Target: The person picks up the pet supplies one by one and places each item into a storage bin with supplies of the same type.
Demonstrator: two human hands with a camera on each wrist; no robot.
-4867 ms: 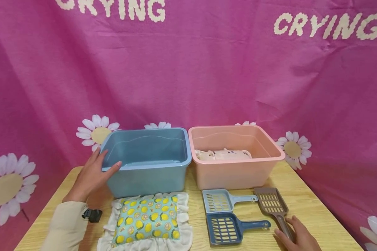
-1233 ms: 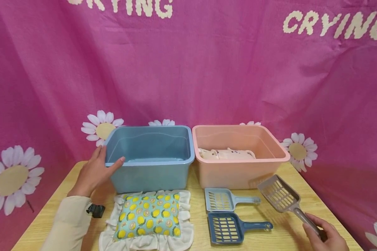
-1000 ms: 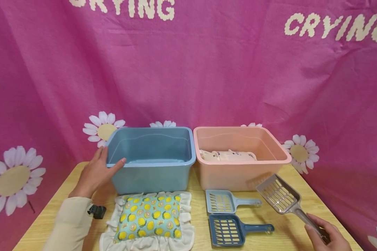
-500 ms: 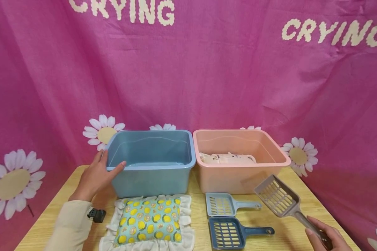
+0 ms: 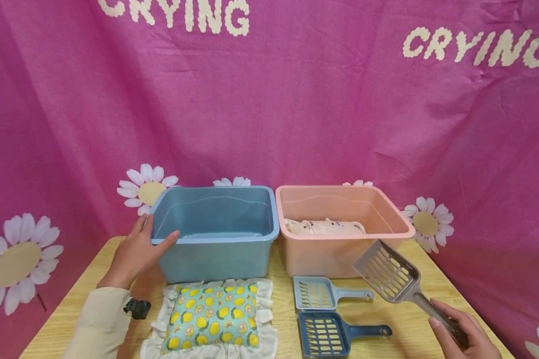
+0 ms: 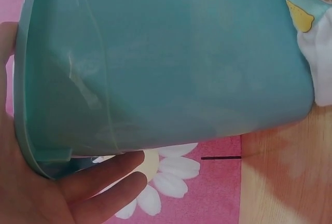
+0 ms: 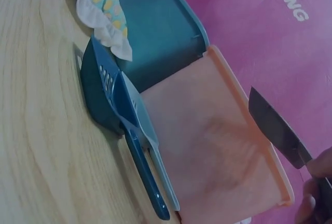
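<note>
In the head view my left hand [image 5: 132, 259] holds the left front corner of a blue plastic bin [image 5: 215, 259], its thumb over the front rim. The left wrist view shows two fingers [image 6: 116, 172] outside the bin's wall, under the lip. My right hand [image 5: 464, 331] grips the handle of a brown slotted litter scoop [image 5: 391, 274], raised above the table with its head tilted up before the pink bin [image 5: 337, 254]. A light blue litter scoop [image 5: 314, 293] and a dark blue litter scoop [image 5: 324, 334] lie side by side on the table, handles pointing right.
A lemon-print cushion [image 5: 213, 316] with white frills lies in front of the blue bin. Inside the pink bin rests a cream patterned cloth item [image 5: 328, 228]. A pink daisy-print curtain [image 5: 269, 99] hangs behind the wooden table [image 5: 422, 344].
My right hand has taken the brown scoop by its handle and lifted it off the table. Lately its head has shifted a little left and up. My left hand stays on the blue bin.
</note>
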